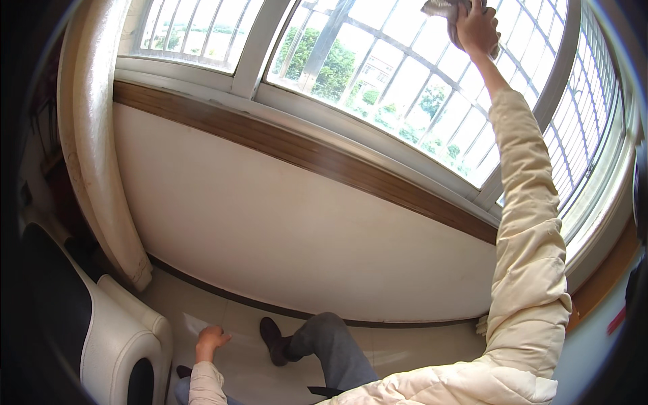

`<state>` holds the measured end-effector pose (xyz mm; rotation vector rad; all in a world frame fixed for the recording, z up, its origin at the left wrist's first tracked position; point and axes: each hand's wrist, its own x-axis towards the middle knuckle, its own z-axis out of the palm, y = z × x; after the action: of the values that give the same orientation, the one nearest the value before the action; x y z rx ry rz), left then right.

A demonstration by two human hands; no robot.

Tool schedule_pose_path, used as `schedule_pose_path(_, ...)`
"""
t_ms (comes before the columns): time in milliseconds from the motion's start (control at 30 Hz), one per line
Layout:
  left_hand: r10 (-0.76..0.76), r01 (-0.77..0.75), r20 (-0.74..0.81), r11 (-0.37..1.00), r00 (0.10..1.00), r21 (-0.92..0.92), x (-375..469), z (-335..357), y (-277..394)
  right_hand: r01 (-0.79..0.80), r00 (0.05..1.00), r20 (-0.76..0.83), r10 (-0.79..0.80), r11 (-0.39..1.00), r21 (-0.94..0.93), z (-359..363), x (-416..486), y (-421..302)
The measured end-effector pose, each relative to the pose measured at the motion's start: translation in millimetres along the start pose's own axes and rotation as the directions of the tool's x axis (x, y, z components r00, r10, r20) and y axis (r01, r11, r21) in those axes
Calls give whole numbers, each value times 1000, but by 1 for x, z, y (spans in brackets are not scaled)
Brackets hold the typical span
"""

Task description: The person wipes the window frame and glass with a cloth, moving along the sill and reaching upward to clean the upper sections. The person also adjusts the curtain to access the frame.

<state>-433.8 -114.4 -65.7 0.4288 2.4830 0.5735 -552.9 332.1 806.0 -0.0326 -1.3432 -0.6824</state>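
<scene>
My right hand (478,31) is raised high at the top right, gripping a crumpled grey-brown cloth (455,20) against the glass of a sliding window (405,76). The cloth's top edge runs out of the picture. My left hand (211,338) hangs low over the tiled floor, its fingers curled, near the armrest of a sofa; nothing shows in it. Metal bars stand outside the window, with trees and a building beyond.
Below the window runs a brown wooden sill strip (304,152) above a white wall (304,223). A gathered curtain (96,152) hangs at the left. A cream and black leather sofa (121,329) stands at the lower left. My legs are bent over the floor (243,374).
</scene>
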Motion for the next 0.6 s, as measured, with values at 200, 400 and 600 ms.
schedule_pose_path(200, -24, 24, -24, 1000, 999, -12, -10, -8, 7, 214, 973, -126, -193, 960, 179, -7, -33, -127)
schedule_pose_path(400, -21, 20, 21, 999, 1000, 41, -3, -8, 17, 339, 939, -183, -290, 865, 370, -37, -82, -205)
schedule_pose_path(600, 23, -25, -89, 1000, 996, -18, -12, -7, -2, -277, 775, 566, -280, 655, 703, -65, -110, -257)
